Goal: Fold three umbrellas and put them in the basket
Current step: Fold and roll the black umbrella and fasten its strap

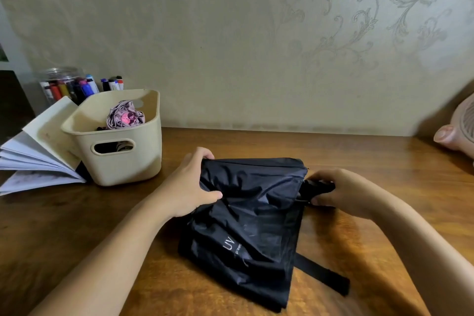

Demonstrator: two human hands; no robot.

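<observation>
A black umbrella (252, 215) lies collapsed on the wooden table (333, 151), its loose canopy spread toward me with "UV" printed on it. My left hand (188, 185) grips the canopy's left end, thumb over the fabric. My right hand (333, 194) holds the black handle (311, 187) at the right end. The closing strap (323, 274) trails out at the lower right. A cream plastic basket (123, 159) stands at the left, with a folded mauve umbrella (125, 117) upright in it and something dark showing through its handle slot.
An open book (38, 151) leans against the basket's left side. Behind it a clear jar of markers (66, 84) stands by the wall. A pink fan (459, 126) sits at the table's far right edge. The patterned wall runs along the table's back.
</observation>
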